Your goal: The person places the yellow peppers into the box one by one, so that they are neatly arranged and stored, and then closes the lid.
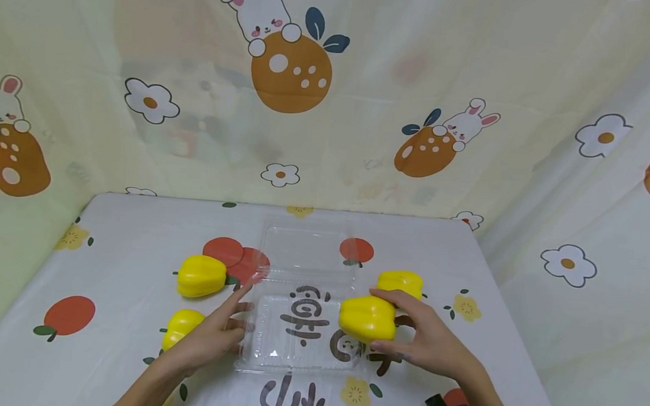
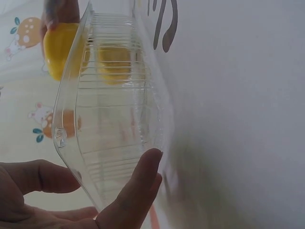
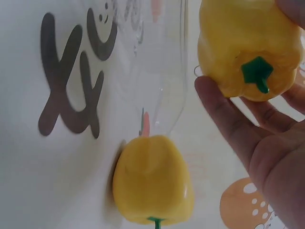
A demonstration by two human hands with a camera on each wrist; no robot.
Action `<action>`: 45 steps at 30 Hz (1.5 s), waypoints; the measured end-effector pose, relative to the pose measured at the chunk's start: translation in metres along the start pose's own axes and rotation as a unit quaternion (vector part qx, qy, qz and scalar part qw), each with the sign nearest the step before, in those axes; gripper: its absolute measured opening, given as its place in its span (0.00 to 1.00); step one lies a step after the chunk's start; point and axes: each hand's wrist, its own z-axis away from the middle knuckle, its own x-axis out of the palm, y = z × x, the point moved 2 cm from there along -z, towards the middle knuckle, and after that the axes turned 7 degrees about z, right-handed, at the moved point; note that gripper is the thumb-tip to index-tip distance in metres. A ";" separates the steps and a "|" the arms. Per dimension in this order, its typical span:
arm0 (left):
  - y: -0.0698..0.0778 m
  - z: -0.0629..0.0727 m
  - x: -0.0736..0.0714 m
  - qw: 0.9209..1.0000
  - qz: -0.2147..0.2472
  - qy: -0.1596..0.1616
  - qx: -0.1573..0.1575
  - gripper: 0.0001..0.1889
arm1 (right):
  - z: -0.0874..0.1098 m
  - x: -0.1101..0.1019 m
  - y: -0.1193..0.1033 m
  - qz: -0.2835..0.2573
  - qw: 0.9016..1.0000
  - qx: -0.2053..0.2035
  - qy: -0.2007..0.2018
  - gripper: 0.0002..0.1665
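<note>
A clear plastic clamshell box (image 1: 268, 367) lies unfolded on the table, its lid (image 1: 312, 230) laid back toward the far side. My left hand (image 1: 216, 334) touches the box's left side with fairly straight fingers; the left wrist view shows them against its ribbed wall. My right hand (image 1: 420, 332) grips a yellow toy bell pepper (image 1: 366, 319) by its sides, holding it above the box's right part. In the right wrist view its green stem faces the camera. A second yellow pepper (image 1: 400, 281) rests on the table, partly behind the right hand.
Two more yellow peppers, one farther back (image 1: 201, 276) and one nearer (image 1: 182, 328), lie left of the box. The nearer one is partly covered by my left hand. A printed cloth covers the table, and a patterned curtain (image 1: 358, 130) hangs behind it.
</note>
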 end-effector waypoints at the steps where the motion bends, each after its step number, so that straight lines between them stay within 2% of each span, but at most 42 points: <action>1: 0.000 0.000 0.000 1.000 -0.001 0.000 0.000 0.49 | -0.001 0.001 -0.001 -0.001 1.000 0.001 0.001 0.45; 10: 0.001 -0.001 0.000 1.000 -0.006 0.000 0.003 0.49 | -0.005 0.008 -0.011 -0.012 1.000 0.010 -0.007 0.45; 18: 0.002 0.001 0.001 1.000 -0.006 0.002 -0.001 0.50 | -0.008 0.015 -0.014 -0.023 0.999 -0.013 -0.018 0.45; 45: 0.001 0.000 0.000 1.000 -0.007 -0.003 0.003 0.50 | -0.017 0.039 -0.024 -0.024 0.997 -0.030 -0.074 0.45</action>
